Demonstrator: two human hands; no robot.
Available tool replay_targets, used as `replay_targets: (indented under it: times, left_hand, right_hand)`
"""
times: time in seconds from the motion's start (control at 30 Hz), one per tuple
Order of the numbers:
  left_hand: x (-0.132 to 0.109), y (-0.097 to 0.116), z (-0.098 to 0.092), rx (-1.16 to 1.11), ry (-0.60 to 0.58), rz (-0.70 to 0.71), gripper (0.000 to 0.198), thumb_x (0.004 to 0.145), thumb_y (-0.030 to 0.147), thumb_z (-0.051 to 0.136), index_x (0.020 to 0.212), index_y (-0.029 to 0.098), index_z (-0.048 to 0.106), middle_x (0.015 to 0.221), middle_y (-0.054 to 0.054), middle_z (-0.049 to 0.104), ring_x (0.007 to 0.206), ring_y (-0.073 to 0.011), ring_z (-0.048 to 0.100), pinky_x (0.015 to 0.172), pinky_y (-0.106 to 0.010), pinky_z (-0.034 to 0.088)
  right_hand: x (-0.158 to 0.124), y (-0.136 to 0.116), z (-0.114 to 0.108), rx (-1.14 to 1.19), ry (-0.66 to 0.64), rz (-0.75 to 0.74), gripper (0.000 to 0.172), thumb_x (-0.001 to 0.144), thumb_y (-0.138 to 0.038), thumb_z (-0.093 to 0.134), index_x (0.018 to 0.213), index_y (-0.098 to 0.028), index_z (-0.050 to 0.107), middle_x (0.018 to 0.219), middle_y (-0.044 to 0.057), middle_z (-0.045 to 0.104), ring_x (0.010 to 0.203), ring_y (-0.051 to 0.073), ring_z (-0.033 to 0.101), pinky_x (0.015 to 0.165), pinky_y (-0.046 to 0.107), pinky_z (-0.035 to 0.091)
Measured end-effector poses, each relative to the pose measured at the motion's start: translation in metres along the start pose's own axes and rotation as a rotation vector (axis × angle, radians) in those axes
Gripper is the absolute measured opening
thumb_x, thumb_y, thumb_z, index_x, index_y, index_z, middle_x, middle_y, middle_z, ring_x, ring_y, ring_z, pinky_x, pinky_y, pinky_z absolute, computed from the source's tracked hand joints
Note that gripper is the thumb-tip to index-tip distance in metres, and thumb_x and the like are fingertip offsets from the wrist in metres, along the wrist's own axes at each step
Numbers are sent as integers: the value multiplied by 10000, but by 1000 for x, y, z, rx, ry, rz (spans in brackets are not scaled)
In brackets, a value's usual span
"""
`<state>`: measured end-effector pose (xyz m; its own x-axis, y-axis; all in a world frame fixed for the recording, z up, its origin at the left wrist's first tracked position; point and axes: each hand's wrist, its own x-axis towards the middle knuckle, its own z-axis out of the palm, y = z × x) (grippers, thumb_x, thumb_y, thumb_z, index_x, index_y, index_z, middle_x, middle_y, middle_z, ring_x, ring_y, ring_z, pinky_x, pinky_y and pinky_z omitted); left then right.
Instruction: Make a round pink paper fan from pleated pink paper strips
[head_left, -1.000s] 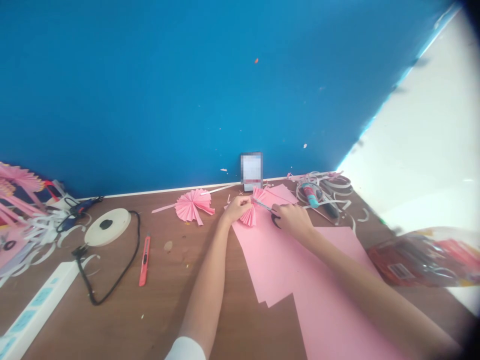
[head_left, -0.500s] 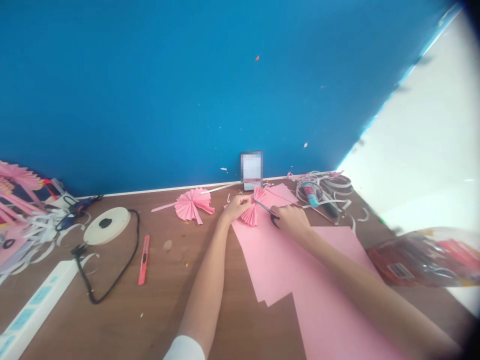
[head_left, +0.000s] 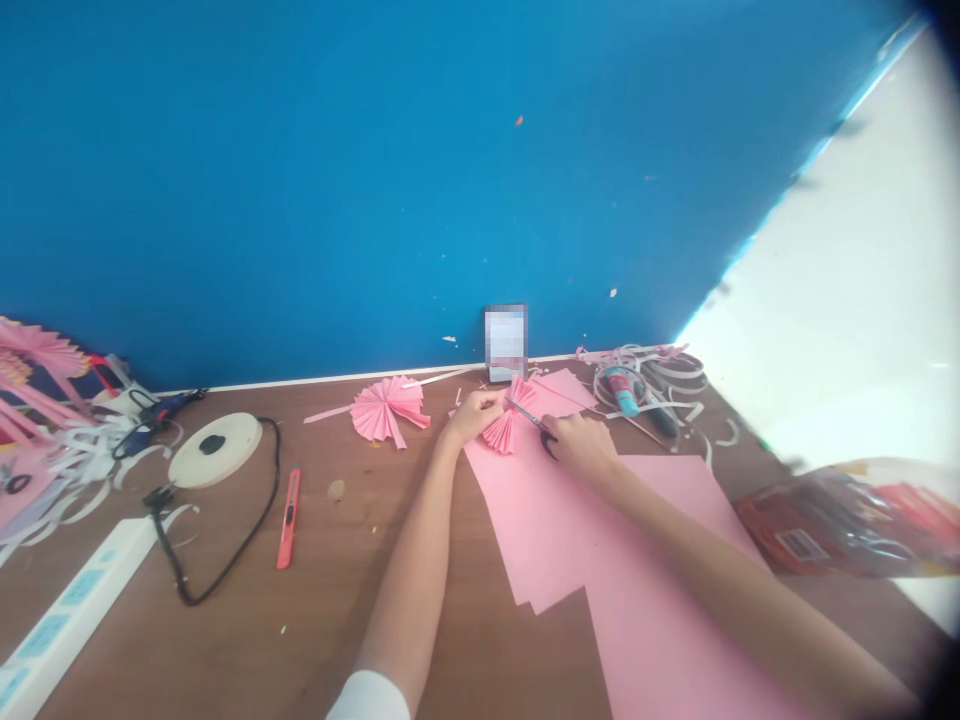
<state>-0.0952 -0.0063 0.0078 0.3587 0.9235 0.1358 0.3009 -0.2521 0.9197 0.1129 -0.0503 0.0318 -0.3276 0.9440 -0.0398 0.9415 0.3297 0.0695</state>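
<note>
My left hand (head_left: 474, 417) pinches the middle of a pleated pink paper fan (head_left: 504, 432), whose folds spread above and below the fingers. In my right hand (head_left: 581, 445) is a pair of scissors (head_left: 527, 412), with dark handles and the blades pointing left at the fan's middle. Whether the blades are parted is too small to tell. Both hands are over pink paper sheets (head_left: 551, 530) on the brown table. Left of my left hand lies another pleated pink fan (head_left: 386, 408) with a strip of paper attached.
A phone (head_left: 507, 345) leans on the blue wall behind the fan. To the left lie a red box cutter (head_left: 289, 520), a round white disc (head_left: 215, 452) with a black cord and a power strip (head_left: 71, 625). Paper strips and a glue stick (head_left: 622, 392) sit back right, a plastic bag (head_left: 847, 525) far right.
Almost nothing differs. Both hands keep their places at the fan, and the scissors stay at its middle; the whole view has shifted very slightly.
</note>
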Motion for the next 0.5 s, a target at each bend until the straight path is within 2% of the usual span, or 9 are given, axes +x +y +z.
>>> replay_targets:
  times: [0.3, 0.43, 0.5]
  left_hand:
    - [-3, 4, -3, -62, 62, -7, 241, 751, 247, 464, 567, 159, 336, 570, 39, 302, 585, -81, 288, 567, -228, 225]
    - [-2, -4, -6, -267, 150, -46, 182, 737, 250, 468, 602, 165, 380, 543, 53, 294, 500, -63, 250, 500, -215, 193]
    - [0, -8, -7, -362, 263, -62, 150, 754, 274, 471, 654, 175, 417, 515, 63, 300, 457, -61, 249, 470, -207, 190]
  right_hand:
    - [3, 1, 5, 17, 18, 25, 216, 857, -235, 415, 978, -218, 593, 846, 77, 678, 773, 230, 627, 607, 272, 310]
    - [4, 4, 7, 11, 50, 10, 205, 863, -240, 404, 944, -212, 590, 813, 80, 674, 747, 236, 629, 588, 278, 299]
    - [4, 5, 7, 7, 57, 3, 193, 852, -228, 415, 941, -211, 584, 808, 78, 672, 744, 237, 629, 576, 276, 291]
